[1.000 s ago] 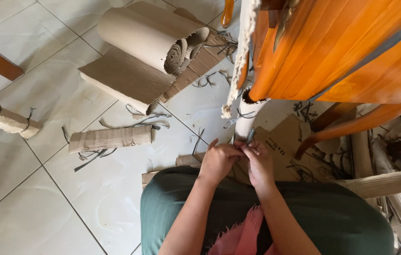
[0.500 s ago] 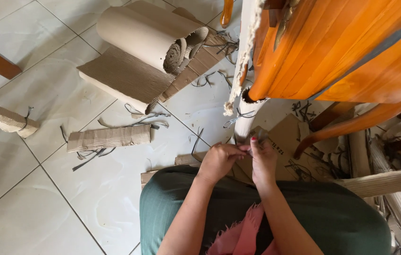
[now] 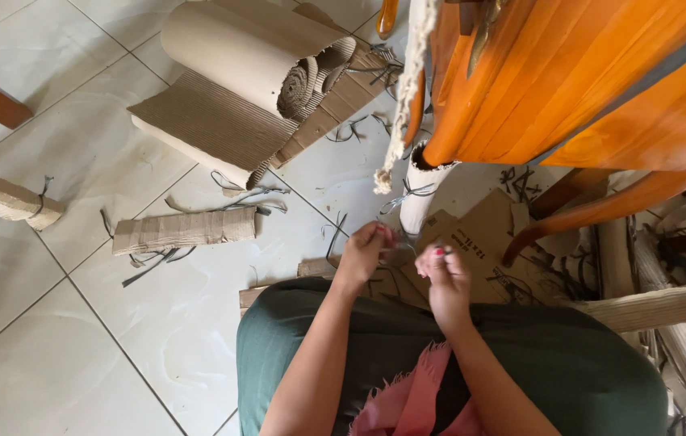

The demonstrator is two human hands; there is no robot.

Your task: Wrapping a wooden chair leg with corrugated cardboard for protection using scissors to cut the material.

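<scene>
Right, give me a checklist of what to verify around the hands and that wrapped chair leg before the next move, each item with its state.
1. Left hand pinched shut on the thin strap: ok, fingertips closed at its end.
2. Right hand gripping the other end: cannot tell, the fingers hide what they hold.
3. Strap running between both hands: cannot tell, too thin and blurred.
4. Wrapped chair leg within reach: ok, just beyond the hands.
5. Tie already round that leg: ok, a dark loop circles it.
6. Corrugated cardboard roll at hand: not ok, it lies well off on the tiled floor.
</scene>
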